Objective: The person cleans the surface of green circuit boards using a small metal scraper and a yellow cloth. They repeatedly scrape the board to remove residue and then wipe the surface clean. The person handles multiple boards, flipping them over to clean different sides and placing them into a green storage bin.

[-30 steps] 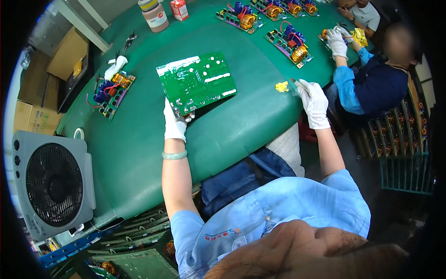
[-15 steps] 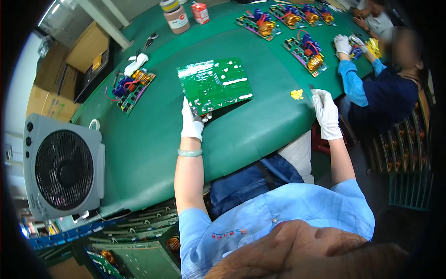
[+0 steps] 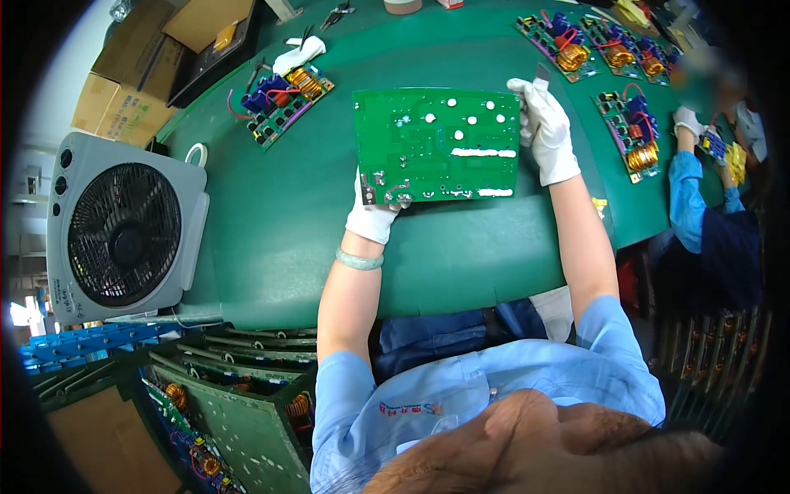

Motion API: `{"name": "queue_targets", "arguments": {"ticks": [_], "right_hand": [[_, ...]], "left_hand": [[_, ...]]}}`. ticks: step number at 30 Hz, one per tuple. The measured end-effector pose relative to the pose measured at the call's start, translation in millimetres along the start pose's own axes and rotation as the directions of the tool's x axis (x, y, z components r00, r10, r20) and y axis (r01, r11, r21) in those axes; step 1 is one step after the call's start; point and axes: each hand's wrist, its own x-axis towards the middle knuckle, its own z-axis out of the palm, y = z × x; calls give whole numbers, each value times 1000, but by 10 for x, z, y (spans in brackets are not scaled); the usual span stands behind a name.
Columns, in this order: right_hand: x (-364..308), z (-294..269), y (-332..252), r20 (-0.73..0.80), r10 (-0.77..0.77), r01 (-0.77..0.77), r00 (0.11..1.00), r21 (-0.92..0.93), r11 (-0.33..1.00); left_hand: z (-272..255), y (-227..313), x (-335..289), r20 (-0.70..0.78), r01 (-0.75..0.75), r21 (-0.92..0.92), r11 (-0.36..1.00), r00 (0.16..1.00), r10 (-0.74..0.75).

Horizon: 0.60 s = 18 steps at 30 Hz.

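In my white-gloved left hand (image 3: 374,218) I grip a green circuit board (image 3: 440,144) by its lower left corner. Its solder side, with white blobs and white strips, faces up; the parts beneath are hidden. My right hand (image 3: 550,136), gloved too, is closed beside the board's right edge; whether it touches the edge I cannot tell. A small flat grey blade-like piece (image 3: 541,76) sticks up from its fingers. Another board (image 3: 284,105) with a copper coil and blue capacitors lies to the far left, with a white glove-like bundle (image 3: 299,56) behind it.
A grey box fan (image 3: 127,230) stands left on the green table (image 3: 271,247). Several populated boards (image 3: 632,136) lie at the right. Small yellow bits (image 3: 600,206) lie by my right forearm. At far right a co-worker's gloved hand (image 3: 690,122) is near a board. Racks of boards (image 3: 239,412) stand below left.
My right hand has come left and up from the table's right side to the board's edge. The board now lies flatter to view. The whole view has shifted.
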Motion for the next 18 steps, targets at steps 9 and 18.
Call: {"name": "queue_targets", "arguments": {"ticks": [9,18], "right_hand": [[58,-110,137,18,151,-151,988,-44,988],[102,-76,160,-105,98,-113,990,-154,982]], "left_hand": [[96,-18,-36,-123,-2,38,999,992,7],[171,-60,-113,-174,14,60,998,985,-3]]}}
